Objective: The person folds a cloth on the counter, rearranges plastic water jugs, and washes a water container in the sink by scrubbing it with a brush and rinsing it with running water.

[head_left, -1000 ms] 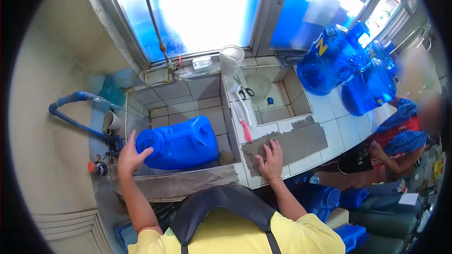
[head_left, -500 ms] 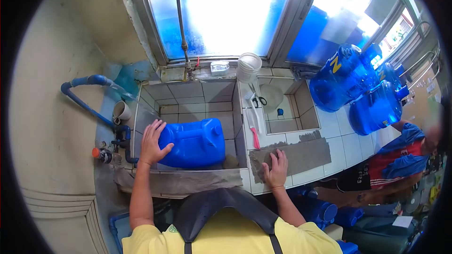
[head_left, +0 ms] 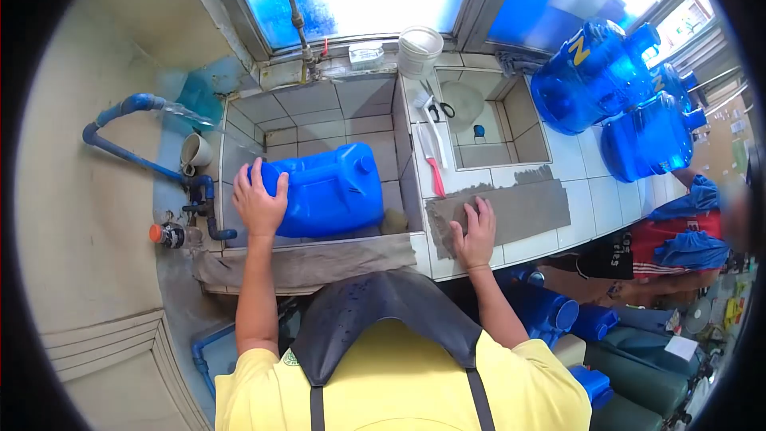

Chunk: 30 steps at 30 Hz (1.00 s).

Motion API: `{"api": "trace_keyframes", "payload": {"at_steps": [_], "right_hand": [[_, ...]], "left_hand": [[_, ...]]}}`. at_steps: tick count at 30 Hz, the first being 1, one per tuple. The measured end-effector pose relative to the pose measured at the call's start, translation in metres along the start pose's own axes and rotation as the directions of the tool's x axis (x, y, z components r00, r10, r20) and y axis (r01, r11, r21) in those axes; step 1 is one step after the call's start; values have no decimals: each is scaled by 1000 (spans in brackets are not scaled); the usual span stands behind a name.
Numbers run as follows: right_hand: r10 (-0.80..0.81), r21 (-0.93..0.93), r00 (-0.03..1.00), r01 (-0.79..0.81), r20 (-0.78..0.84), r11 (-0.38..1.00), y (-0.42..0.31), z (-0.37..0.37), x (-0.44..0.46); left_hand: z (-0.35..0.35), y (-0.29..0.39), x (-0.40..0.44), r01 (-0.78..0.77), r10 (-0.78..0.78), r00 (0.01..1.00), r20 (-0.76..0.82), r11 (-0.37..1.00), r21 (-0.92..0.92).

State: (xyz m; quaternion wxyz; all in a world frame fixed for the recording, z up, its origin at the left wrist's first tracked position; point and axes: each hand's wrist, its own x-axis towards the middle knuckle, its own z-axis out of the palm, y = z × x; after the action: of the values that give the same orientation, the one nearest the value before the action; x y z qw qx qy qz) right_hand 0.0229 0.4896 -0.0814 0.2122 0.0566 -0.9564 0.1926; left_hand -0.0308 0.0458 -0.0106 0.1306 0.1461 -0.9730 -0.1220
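A blue plastic jug (head_left: 327, 191) lies on its side in the left tiled basin (head_left: 331, 100), its round cap toward the upper right. My left hand (head_left: 261, 201) rests with spread fingers on the jug's left end. On the grey cement patch (head_left: 531, 211) of the counter lies my right hand (head_left: 476, 233), fingers apart and holding nothing. Above that hand are a red-handled brush (head_left: 436, 172) and black-handled scissors (head_left: 440, 105). Water streams from the blue pipe (head_left: 136, 102) toward the basin.
A small basin (head_left: 519, 112) is sunk in the counter, a white bucket (head_left: 420, 52) behind it. Large blue bottles (head_left: 578, 80) stand at the right. A person in red and blue (head_left: 678, 243) is beyond. A mug (head_left: 195, 153) and orange-capped bottle (head_left: 171, 235) sit left.
My left hand has come down onto the jug's left end. My right hand stays on the grey patch. The camera view has shifted, and the water stream now reaches further right.
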Motion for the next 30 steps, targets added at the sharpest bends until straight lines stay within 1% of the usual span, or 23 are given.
{"api": "trace_keyframes", "payload": {"at_steps": [2, 4, 5, 7, 9, 10, 12, 13, 14, 15, 16, 17, 18, 20, 22, 23, 25, 27, 28, 30], "right_hand": [[-3, -3, 1000, 3, 0, 1000, -1, 0, 1], [-3, -7, 1000, 3, 14, 1000, -1, -1, 1], [-16, 3, 1000, 16, 25, 1000, 0, 0, 1], [-14, 11, 999, 14, 30, 1000, 2, 1, 0], [-11, 17, 999, 10, 33, 1000, 6, 4, -3], [-33, 37, 998, 32, 45, 999, 8, 5, -4], [-48, -31, 999, 48, 25, 998, 10, 8, -5], [-54, -23, 998, 55, 30, 998, 6, 10, -4], [-54, -16, 998, 55, 33, 998, 4, 10, -3], [-49, -16, 998, 49, 33, 999, 2, 8, -3], [-40, -22, 999, 40, 32, 999, 1, 5, -2], [-28, -30, 999, 29, 29, 999, 0, 1, -2], [-46, -25, 999, 46, 17, 999, -3, -1, 0], [-67, -32, 998, 67, 6, 997, -13, -3, 12], [-150, 37, 988, 149, 47, 988, -27, -4, 26], [-181, 2, 982, 181, 64, 984, -34, -2, 34], [-214, -33, 973, 218, 83, 975, -45, 7, 51], [-234, -204, 963, 258, 137, 944, -52, 18, 65], [-236, -206, 962, 261, 138, 943, -53, 24, 70], [-231, -255, 962, 262, 146, 931, -51, 39, 80]], "left_hand": [[-7, -6, 3, -140, 139, 990, -17, 986, -86], [-21, -19, 10, -357, 367, 930, 1, 906, -229], [-25, -22, 15, -340, 350, 937, 3, 914, -223], [-33, -31, 27, -448, 518, 845, 131, 821, -354], [-28, -42, 38, -458, 562, 808, 179, 789, -409], [-29, -44, 40, -439, 537, 824, 181, 807, -394], [-29, -41, 39, -463, 527, 812, 250, 843, -275], [-26, -36, 33, -455, 518, 817, 252, 849, -269], [-20, -27, 24, -346, 371, 909, 190, 925, -155], [-12, -16, 13, -220, 225, 968, 109, 974, -56], [-4, -5, 4, -84, 83, 996, 15, 996, 26], [2, 3, 0, 60, -52, 995, -88, 994, 90], [5, 8, -1, 47, -41, 996, -83, 996, 76], [9, 7, -4, -18, 25, 991, -130, 998, 53], [9, 0, -6, -72, 78, 981, -175, 996, 44], [7, -4, -5, -71, 76, 982, -172, 997, 37], [1, -12, -3, -178, 177, 976, -124, 984, -1], [-6, -17, 1, -287, 283, 956, -80, 957, -43], [-9, -17, 2, -285, 280, 956, -81, 958, -46], [-13, -19, 5, -326, 323, 944, -63, 944, -53]]}}
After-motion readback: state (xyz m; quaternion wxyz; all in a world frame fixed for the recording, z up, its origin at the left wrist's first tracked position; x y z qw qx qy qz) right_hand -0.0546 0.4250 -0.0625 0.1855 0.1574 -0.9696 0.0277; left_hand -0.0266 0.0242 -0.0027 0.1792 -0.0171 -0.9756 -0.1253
